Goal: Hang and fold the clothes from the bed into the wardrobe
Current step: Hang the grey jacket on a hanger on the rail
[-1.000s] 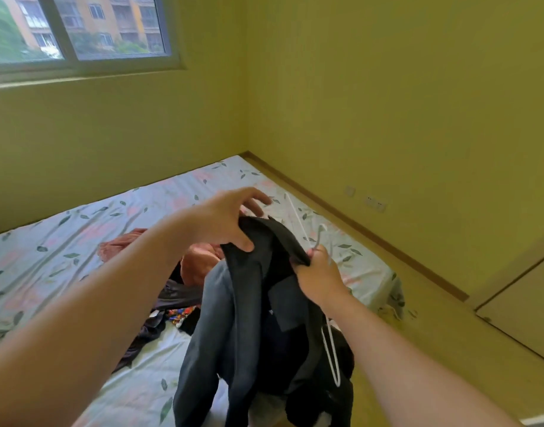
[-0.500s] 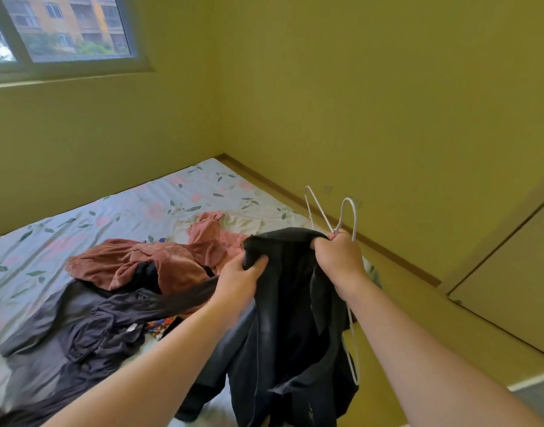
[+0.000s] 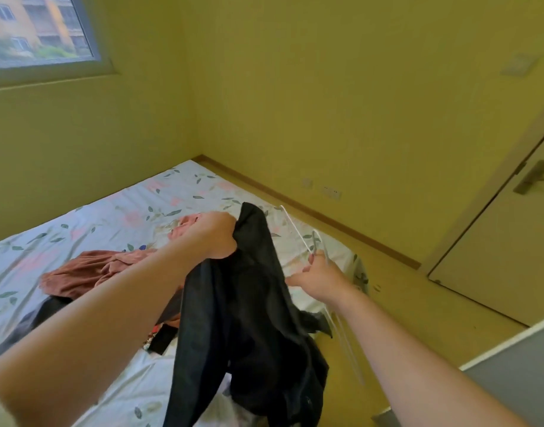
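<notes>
A dark grey garment [image 3: 249, 318] hangs in the air over the bed's near corner. My left hand [image 3: 217, 235] grips its top edge, fingers curled into the cloth. To its right my right hand [image 3: 318, 274] holds a white wire hanger [image 3: 298, 235], whose thin arms stick up and left of the fist and down past my wrist. The hand and hanger are beside the garment, just touching its right edge. On the bed [image 3: 117, 211] lie a rust-brown garment [image 3: 89, 269] and a dark one [image 3: 43, 315], partly hidden by my left arm.
The bed with a leaf-print sheet fills the room's left corner under a window [image 3: 40, 35]. A strip of yellow floor [image 3: 418, 291] runs along the right wall to a closed door [image 3: 507, 248]. A grey-white furniture edge [image 3: 511, 359] juts in at lower right.
My left hand has lifted the garment higher. My right hand has come away from its collar, moving right with the hanger. The view has swung right, showing the door.
</notes>
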The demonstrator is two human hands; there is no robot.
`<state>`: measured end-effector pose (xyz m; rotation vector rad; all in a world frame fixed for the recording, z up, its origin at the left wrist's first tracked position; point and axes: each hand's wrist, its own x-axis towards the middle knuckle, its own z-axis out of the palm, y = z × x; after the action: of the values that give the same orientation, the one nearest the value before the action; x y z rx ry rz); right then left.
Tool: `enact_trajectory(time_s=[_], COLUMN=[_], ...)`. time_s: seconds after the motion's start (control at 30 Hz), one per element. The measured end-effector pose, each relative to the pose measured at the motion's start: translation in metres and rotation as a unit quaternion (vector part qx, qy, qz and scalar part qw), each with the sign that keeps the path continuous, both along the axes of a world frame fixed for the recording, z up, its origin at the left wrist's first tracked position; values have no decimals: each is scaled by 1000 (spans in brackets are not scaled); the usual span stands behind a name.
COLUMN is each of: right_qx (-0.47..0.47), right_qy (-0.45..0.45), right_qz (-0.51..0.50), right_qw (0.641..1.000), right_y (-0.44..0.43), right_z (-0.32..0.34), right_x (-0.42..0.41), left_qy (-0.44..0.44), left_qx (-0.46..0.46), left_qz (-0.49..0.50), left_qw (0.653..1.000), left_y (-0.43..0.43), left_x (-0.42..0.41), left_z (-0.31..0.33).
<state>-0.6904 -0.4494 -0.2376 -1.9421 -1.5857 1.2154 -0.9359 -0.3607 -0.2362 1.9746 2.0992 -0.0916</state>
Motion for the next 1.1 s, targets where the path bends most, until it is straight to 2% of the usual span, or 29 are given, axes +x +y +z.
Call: enact_trajectory(time_s=[0.07, 0.13, 0.2, 0.33, 0.57, 0.7, 0.9, 1.1], right_qx=[35, 57, 48, 37, -21, -20, -11, 27], right_qy=[3, 12, 20, 39, 81, 35, -48, -130], right_qz=[-21, -59, -79, -80, -79, -67, -134, -132], right_qw=[999, 997, 996, 995, 993, 997, 990, 982], right_y=[-6, -12, -16, -23, -20, -19, -14, -8], right_z=[-4, -3, -4, -13, -17, -23, -36, -40], right_x=[-3, -8, -13, -20, -23, -29, -25, -17], left_qy=[28, 10, -43, -93, -103, -108, -2, 121], left_qx=[-15, -4, -5, -5, 19, 11, -10, 45], left_qz=[43, 88, 127, 162, 168, 134, -3, -67], left_qw=[999, 996, 991, 982, 980, 985, 1000, 989], left_y=[45, 48, 31, 17, 8, -3, -10, -14], left_x=[-30, -46, -46, -45, -39, -20, 5, -2], left_z=[-60, -81, -73, -63, -47, -34, -10, -4])
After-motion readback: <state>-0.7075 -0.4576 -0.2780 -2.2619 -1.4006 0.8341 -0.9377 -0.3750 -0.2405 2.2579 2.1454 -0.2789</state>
